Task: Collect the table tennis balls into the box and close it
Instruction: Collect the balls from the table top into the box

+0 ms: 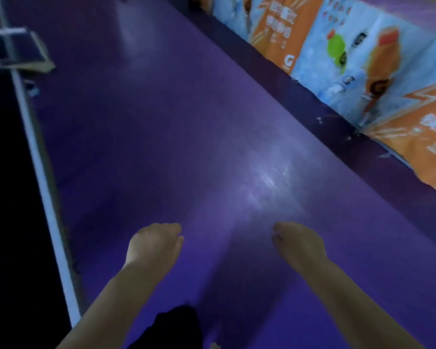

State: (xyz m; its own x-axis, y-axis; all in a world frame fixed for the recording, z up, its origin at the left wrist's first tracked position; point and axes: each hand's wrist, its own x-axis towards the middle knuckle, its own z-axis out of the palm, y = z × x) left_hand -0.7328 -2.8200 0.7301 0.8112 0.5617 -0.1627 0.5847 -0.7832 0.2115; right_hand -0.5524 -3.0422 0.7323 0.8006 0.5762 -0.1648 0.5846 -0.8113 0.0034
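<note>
Balls and box are nowhere in view. Left hand (154,244) and right hand (298,244) hang loosely curled, seemingly empty, over purple floor (161,122), likely because the person is walking to find them.

There are 2 hands, the left hand (154,244) and the right hand (297,244), 1 dark table (5,197), 1 purple floor (161,122) and 1 row of banners (363,59).
</note>
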